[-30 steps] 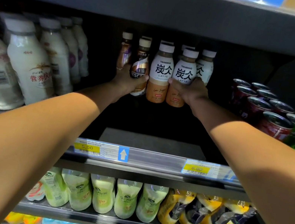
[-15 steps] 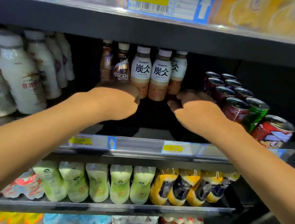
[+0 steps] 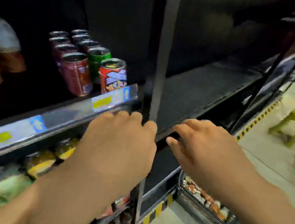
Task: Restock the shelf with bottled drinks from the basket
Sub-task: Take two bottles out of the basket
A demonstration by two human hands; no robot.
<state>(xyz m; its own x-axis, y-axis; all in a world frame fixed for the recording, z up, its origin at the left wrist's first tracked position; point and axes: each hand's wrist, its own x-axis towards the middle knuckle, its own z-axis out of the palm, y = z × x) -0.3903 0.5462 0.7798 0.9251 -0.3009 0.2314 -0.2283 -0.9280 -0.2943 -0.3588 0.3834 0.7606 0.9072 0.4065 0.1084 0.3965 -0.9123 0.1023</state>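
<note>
Shop aisle, dark shelf [image 3: 194, 92] | left hand [image 3: 118, 142], right hand [image 3: 208, 153]: fingers loosely curled, empty | risk: reaching for basket [image 3: 192, 207], forearm may clip edge cans [image 3: 83, 68].

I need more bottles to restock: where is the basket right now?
In the head view, the basket sits on the floor at lower right, below the right hand, beside the shelf unit's striped base.
</note>
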